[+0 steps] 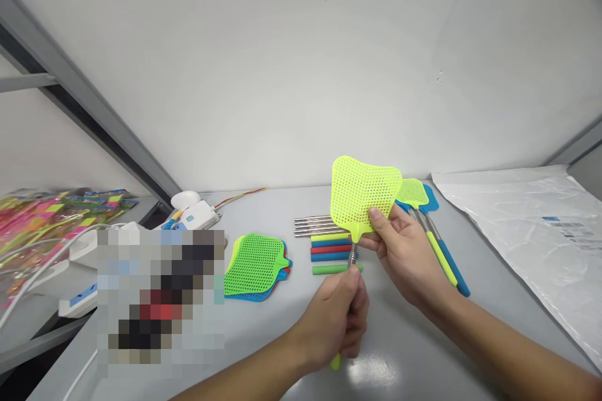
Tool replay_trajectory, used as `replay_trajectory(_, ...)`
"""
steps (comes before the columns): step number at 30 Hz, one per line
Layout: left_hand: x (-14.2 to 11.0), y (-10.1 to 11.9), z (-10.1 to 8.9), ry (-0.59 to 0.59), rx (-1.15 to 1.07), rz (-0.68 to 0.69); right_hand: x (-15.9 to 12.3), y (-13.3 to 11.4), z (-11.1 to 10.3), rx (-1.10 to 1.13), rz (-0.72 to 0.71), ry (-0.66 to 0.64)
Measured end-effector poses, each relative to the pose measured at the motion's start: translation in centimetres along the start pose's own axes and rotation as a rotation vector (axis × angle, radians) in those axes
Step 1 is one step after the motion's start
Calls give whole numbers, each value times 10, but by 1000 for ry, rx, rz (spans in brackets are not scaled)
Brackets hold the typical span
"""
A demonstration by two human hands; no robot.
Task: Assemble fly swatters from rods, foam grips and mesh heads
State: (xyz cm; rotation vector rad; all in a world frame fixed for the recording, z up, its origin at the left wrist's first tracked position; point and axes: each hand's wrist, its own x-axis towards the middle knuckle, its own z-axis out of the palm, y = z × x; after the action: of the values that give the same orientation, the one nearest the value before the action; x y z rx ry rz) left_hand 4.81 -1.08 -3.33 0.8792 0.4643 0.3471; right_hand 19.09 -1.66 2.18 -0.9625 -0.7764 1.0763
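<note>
My right hand (399, 250) pinches the neck of a yellow-green fly swatter head (364, 195), holding it upright above the table. My left hand (341, 319) is closed around the swatter's metal rod (352, 255); the yellow-green handle end (335, 361) pokes out below the fist. The rod meets the head's neck between my two hands.
A stack of green, red and blue swatter heads (256, 265) lies to the left. Metal rods with coloured grips (324, 239) lie behind my hands. Assembled swatters (442, 254) lie at right, beside a plastic bag (531, 225). Colourful packets (51, 213) and a power strip (190, 216) sit at left.
</note>
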Motion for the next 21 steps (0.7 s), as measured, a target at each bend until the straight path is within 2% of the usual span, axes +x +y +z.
replay_trajectory(8,-7,17,7,-26,-7,-33,-3,0,3,17,7,45)
replay_trajectory(13,-10,23,14,25,14,-60,-3,0,5,34,-24,52)
replay_trajectory(17,-12,25,14,77,16,-84,-1,-2,4,30,-11,25)
replay_trajectory(21,-11,29,9,38,-44,-107,-3,-3,4,-32,94,-73)
